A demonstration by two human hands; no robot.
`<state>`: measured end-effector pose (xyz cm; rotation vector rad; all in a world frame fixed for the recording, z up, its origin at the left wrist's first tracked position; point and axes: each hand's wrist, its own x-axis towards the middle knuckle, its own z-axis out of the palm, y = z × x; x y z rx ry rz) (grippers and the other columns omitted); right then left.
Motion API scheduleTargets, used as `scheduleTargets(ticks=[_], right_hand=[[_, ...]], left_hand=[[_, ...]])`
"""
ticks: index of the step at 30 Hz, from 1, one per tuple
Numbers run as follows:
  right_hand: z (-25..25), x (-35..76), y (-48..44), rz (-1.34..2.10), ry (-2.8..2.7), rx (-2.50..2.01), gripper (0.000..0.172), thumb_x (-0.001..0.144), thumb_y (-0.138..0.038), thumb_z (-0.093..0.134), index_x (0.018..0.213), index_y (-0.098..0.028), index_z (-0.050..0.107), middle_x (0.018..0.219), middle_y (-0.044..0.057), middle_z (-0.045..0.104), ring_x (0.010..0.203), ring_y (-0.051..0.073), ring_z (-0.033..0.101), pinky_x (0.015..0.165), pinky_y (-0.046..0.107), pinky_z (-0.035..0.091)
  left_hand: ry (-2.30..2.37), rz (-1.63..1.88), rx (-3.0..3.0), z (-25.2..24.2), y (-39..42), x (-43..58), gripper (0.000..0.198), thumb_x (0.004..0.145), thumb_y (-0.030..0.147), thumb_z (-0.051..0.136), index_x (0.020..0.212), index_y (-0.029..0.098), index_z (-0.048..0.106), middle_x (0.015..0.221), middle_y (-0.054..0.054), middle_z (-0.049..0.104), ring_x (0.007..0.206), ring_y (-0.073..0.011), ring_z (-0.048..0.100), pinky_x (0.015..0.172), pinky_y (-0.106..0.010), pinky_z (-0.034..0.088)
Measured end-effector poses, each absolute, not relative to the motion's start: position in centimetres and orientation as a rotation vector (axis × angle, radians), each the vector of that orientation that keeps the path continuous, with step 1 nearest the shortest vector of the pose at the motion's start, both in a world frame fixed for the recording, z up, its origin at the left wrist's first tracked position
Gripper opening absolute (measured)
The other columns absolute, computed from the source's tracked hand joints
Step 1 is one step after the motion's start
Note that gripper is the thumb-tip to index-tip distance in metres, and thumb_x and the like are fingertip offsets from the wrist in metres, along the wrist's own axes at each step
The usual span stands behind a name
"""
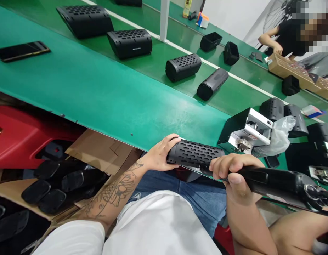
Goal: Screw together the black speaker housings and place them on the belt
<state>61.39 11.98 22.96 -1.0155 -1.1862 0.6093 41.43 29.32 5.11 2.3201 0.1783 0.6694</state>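
Observation:
My left hand (164, 154) is closed around the near-left end of a black slotted casing (194, 153) at the table's front edge. In my right hand (235, 173) is a black electric screwdriver (278, 182), its body running off to the right with a hanging ring at its far end. The screwdriver's front end points at the casing's right side; my fingers hide the tip, so contact cannot be made out. Right of the casing stands a screw feeder (249, 132) with a silver front and a clear plastic bag (279, 136) beside it.
Several black casings (184, 66) lie along the green conveyor belt (153, 67) behind the green table (100, 92). A phone (23, 50) rests at the left. Cardboard boxes of black parts (51, 186) stand below left. Across the belt a person (288, 39) works over a cardboard tray (291, 71).

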Motion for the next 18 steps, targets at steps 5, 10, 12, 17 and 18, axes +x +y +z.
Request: scheduleTargets(ticks=[5, 10, 12, 17, 18], right_hand=[[22.91, 61.35, 12.19, 0.628, -1.303, -0.983, 0.014, 0.104, -0.017, 0.068, 0.101, -0.016, 0.054, 0.077, -0.002, 0.060, 0.067, 0.007, 0.066, 0.074, 0.027, 0.065], [22.55, 61.44, 12.19, 0.638, -1.338, -1.003, 0.017, 0.104, -0.017, 0.068, 0.100, -0.016, 0.051, 0.078, -0.002, 0.059, 0.068, 0.007, 0.065, 0.075, 0.027, 0.064], [22.35, 61.29, 12.25, 0.641, -1.331, -1.001, 0.015, 0.103, -0.017, 0.067, 0.101, -0.016, 0.052, 0.078, -0.002, 0.059, 0.069, 0.006, 0.065, 0.075, 0.026, 0.064], [22.73, 60.99, 11.65, 0.663, -1.312, -1.030, 0.014, 0.103, -0.017, 0.070, 0.103, -0.015, 0.056, 0.081, -0.001, 0.061, 0.073, 0.006, 0.068, 0.080, 0.028, 0.066], [23.06, 61.32, 11.39, 0.662, -1.290, -1.039, 0.014, 0.104, -0.019, 0.071, 0.104, -0.015, 0.057, 0.081, -0.001, 0.062, 0.073, 0.007, 0.069, 0.081, 0.029, 0.067]], left_hand=[[0.165, 0.697, 2.330, 5.00, 29.36, 41.59, 0.109, 0.102, 0.054, 0.086, 0.182, 0.023, 0.020, 0.175, -0.026, 0.044, 0.169, -0.0388, 0.052, 0.139, -0.058, 0.054], [0.164, 0.675, 2.351, 4.65, 29.49, 41.69, 0.111, 0.101, 0.058, 0.087, 0.182, 0.021, 0.020, 0.175, -0.028, 0.044, 0.170, -0.0394, 0.051, 0.141, -0.060, 0.051], [0.167, 0.672, 2.352, 4.64, 29.47, 41.70, 0.112, 0.100, 0.060, 0.087, 0.182, 0.021, 0.021, 0.174, -0.028, 0.045, 0.170, -0.0396, 0.051, 0.141, -0.060, 0.050], [0.159, 0.738, 2.364, 4.80, 29.40, 41.71, 0.110, 0.102, 0.060, 0.085, 0.183, 0.020, 0.022, 0.173, -0.027, 0.047, 0.166, -0.0401, 0.054, 0.137, -0.060, 0.054], [0.161, 0.738, 2.359, 4.75, 29.41, 41.75, 0.110, 0.102, 0.059, 0.085, 0.184, 0.020, 0.022, 0.173, -0.027, 0.047, 0.166, -0.0401, 0.053, 0.137, -0.061, 0.054]])
